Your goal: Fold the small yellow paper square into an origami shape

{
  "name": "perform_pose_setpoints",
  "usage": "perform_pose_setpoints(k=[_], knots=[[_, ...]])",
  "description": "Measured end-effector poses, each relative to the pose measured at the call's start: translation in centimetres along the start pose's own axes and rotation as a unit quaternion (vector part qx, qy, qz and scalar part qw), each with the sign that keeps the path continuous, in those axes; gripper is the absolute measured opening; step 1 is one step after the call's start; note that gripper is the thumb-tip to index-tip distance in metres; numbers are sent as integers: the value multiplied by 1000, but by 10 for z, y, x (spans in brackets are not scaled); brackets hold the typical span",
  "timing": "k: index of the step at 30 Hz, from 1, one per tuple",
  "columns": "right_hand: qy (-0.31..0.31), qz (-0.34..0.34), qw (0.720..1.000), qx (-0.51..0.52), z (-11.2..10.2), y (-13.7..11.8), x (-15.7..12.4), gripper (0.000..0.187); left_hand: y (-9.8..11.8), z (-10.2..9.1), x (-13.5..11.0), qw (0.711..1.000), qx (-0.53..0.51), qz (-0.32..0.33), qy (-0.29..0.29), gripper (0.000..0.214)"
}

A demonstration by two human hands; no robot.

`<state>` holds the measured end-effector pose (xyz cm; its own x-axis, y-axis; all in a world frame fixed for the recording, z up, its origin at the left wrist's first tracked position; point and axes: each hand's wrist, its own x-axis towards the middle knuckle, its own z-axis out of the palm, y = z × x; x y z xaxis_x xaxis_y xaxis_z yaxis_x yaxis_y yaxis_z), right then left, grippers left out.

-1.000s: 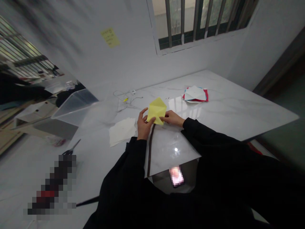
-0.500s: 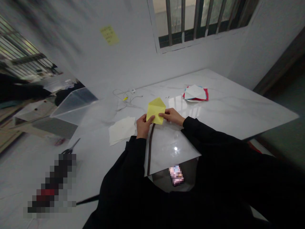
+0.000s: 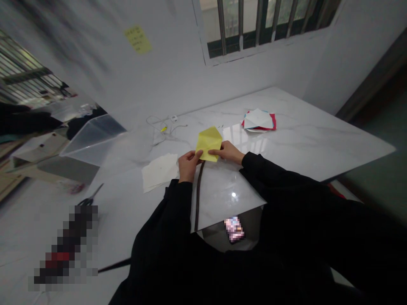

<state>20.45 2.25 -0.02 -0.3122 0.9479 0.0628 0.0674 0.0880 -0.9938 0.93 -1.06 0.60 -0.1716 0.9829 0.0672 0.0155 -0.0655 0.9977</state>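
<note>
Between my two hands, above the table, is a yellow paper envelope (image 3: 210, 140) with its pointed flap standing up at the top. My left hand (image 3: 188, 164) pinches its lower left corner, the thumb on the front. At the lower right, my right hand (image 3: 229, 152) grips the edge with thumb and fingers, the thumb lying on the paper. The fingers behind the envelope are hidden. Just left of my left hand lies a stack of white paper sheets (image 3: 159, 171).
A pile of white, red and blue papers (image 3: 259, 120) sits at the back right of the marble-patterned table (image 3: 311, 140). A thin cable (image 3: 170, 132) lies near the wall. Scissors (image 3: 90, 197) and a clear plastic bin (image 3: 92, 142) are on the left. A yellow note (image 3: 138, 39) hangs on the wall.
The view has shifted slightly. Both thumbs have moved a little to the left along the lower part of the envelope, which both hands still hold.
</note>
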Motion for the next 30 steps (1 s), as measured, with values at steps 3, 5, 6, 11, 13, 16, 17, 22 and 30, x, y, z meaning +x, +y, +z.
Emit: perform_pose_setpoints(k=[3,5,6,11,13,16,17,22,30], knots=[[7,11,1000,0,0,-2,-1,32,0,-2,2,1000,12,5,17,44],[8,15,1000,4,1,-3,-1,31,0,-3,3,1000,23,7,19,43],[9,16,1000,6,1,-3,-1,31,1,-3,3,999,27,6,19,43],[28,18,999,11,0,5,4,33,2,-4,2,1000,17,-4,9,42],[33,16,999,15,-1,9,6,33,3,-4,2,1000,16,-5,5,40],[30,12,999,19,-1,13,8,33,2,-5,3,1000,26,-4,3,38],[28,12,999,19,-1,13,9,33,2,-5,3,1000,29,-3,2,38],[34,16,999,34,1,9,6,31,1,-6,4,1000,23,-13,-8,38],[47,32,997,55,0,3,3,26,6,-7,0,999,-10,-33,-41,41]])
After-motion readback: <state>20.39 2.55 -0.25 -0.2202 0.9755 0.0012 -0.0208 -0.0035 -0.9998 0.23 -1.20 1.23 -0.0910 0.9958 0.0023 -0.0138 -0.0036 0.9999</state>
